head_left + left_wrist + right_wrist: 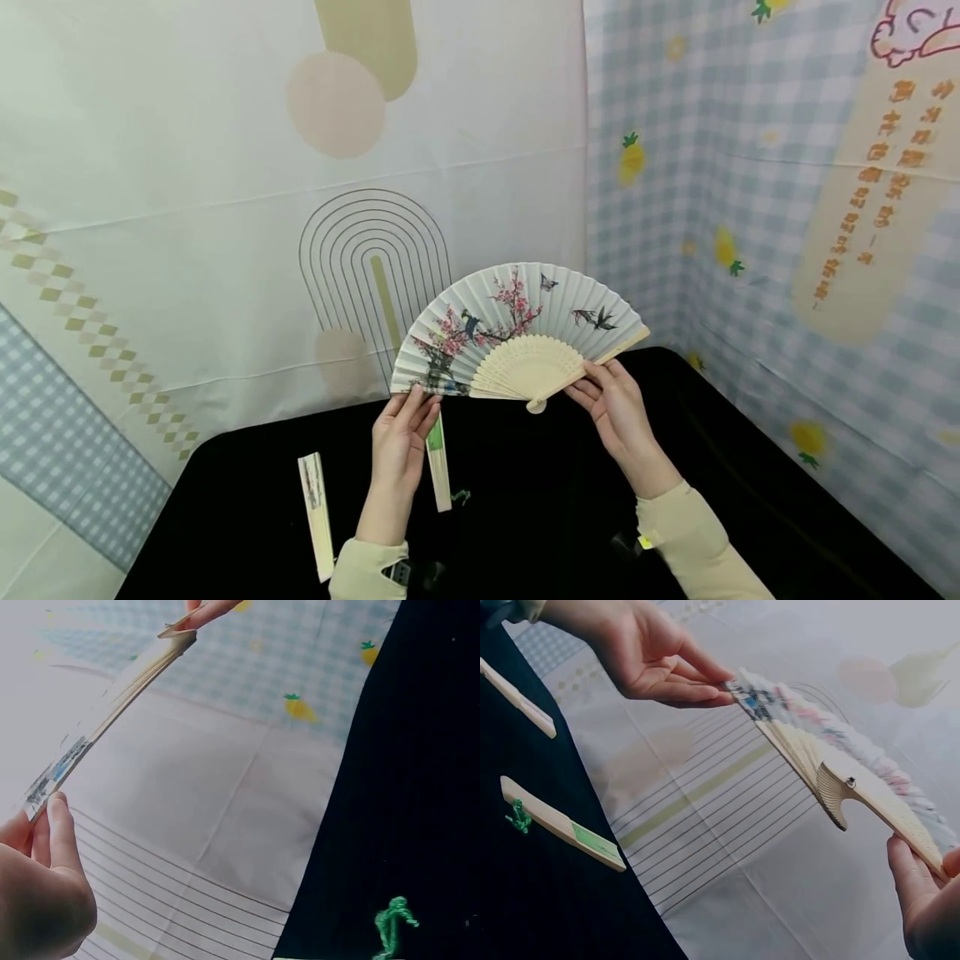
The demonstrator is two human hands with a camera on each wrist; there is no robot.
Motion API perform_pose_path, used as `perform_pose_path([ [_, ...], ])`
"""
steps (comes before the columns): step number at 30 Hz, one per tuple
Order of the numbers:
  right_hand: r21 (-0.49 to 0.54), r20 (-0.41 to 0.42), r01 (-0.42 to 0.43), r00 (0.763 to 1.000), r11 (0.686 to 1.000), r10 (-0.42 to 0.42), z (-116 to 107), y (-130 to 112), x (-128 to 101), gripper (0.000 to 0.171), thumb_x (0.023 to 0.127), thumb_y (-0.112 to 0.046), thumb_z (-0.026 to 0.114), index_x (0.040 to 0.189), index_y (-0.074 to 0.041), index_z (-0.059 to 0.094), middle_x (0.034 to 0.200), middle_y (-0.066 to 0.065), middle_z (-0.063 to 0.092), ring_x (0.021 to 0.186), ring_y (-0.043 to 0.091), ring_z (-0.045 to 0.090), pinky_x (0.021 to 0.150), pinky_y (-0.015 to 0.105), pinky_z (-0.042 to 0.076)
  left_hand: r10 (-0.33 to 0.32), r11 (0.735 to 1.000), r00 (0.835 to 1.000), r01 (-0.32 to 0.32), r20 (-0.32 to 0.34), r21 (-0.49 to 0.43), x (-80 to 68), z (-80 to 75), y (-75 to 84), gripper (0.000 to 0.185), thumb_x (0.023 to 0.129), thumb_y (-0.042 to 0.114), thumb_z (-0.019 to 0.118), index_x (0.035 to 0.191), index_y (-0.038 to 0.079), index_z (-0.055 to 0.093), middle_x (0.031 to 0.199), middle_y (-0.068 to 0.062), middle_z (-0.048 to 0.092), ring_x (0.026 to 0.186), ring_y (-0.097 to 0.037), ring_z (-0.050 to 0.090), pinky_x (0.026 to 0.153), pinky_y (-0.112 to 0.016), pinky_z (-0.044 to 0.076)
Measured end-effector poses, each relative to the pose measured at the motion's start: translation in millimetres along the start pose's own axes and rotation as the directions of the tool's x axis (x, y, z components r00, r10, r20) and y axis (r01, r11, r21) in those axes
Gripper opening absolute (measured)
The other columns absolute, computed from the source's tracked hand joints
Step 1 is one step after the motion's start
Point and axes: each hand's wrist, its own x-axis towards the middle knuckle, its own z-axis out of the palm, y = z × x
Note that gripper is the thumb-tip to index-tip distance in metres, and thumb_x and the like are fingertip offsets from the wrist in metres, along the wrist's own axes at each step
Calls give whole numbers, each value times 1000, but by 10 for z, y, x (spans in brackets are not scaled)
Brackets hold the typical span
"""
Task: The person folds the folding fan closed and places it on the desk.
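Creased cloth backs a pleated, half-round fan pinched by both hands' fingers.

The spread fan is above the table, where a folded fan lies left of another fan.

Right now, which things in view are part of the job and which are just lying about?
In the job:
open fan
left hand, pinching one end
right hand, holding the other

Lying about, apparently unused:
green-marked folded fan
pale folded fan
Both lie on the black table.
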Motion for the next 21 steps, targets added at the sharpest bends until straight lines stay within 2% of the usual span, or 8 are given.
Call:
perform_pose_path([
  [4,17,4,10,1000,1000,-10,58,16,-21,38,108,-12,47,145,-5,39,113,3,67,97,12,71,92,28,55,28,999,1000,-28,7,-17,9,-8,67,10,102,5,58,97,4,67,87,-8,70,84,-17,73,77,-26,60],
  [9,37,-2,52,999,998,-52,93,1,-53,41,108,-14,48,147,-6,38,115,3,67,98,12,71,91,28,56,40,998,998,-38,42,-46,32,38,104,9,102,6,59,96,3,67,87,-8,69,85,-18,72,79,-27,60],
  [15,52,27,68,997,996,-69,135,4,-62,44,108,-15,49,149,-6,36,117,3,68,100,13,70,92,28,55,69,994,997,-67,28,-82,43,65,138,14,102,3,57,92,2,67,83,-9,69,79,-17,73,77,-26,60],
  [21,32,46,57,997,998,-58,145,65,-98,43,108,-15,49,149,-6,37,118,3,67,100,13,70,92,28,55,76,996,997,-74,35,-47,21,-3,170,14,101,4,60,90,3,68,84,-7,69,79,-16,73,79,-26,60],
])
